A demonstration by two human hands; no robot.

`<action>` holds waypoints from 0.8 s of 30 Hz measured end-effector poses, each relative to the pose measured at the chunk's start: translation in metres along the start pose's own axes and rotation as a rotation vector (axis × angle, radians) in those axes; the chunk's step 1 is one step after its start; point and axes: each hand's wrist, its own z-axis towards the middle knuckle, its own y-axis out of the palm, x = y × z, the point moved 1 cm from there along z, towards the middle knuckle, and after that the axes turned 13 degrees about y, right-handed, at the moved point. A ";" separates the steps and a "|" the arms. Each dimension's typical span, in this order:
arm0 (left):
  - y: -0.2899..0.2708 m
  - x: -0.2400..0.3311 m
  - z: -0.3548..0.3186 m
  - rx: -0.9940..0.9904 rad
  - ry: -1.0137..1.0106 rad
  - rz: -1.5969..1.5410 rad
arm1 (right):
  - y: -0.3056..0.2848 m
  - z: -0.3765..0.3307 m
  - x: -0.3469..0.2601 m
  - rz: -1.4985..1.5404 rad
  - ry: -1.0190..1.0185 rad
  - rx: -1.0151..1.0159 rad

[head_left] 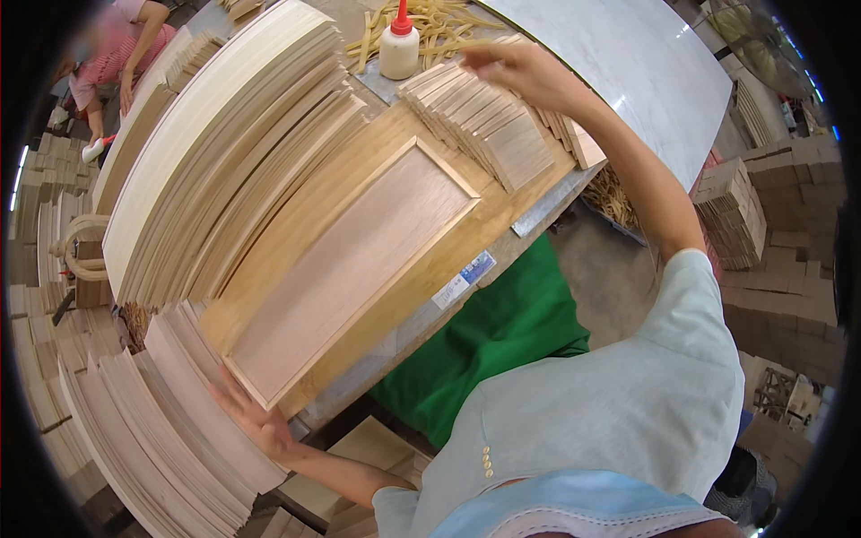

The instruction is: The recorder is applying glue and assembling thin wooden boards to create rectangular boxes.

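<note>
A shallow wooden tray-like panel (354, 269) with a thin raised rim lies slantwise on the wooden work board (395, 125). By its lower left corner my left hand (251, 417) rests with fingers stretched out, between that corner and a stack of thin pale boards (193, 386). Whether those fingers press on the rim or on the boards, I cannot tell. At the far end, my right hand (516, 72) hovers over a fanned pile of short flat wooden slats (484, 121). Its fingers are extended and slightly blurred, with nothing seen in them.
A tall row of long thin boards (224, 134) stands left of the panel. Beyond the slats are a white glue bottle (399, 45) with a red tip and loose wood strips (448, 27). Green cloth (493, 332) hangs below the table edge. Another person (134, 45) works at far left.
</note>
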 end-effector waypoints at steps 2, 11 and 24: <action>-0.004 0.006 -0.002 0.078 0.073 -0.004 | 0.007 0.053 0.020 -0.223 0.005 0.176; 0.011 0.023 -0.037 0.197 0.076 0.233 | 0.009 0.215 0.111 -0.807 -0.028 0.207; 0.046 0.046 -0.052 0.315 0.109 0.268 | -0.074 0.164 0.023 0.275 -0.103 0.383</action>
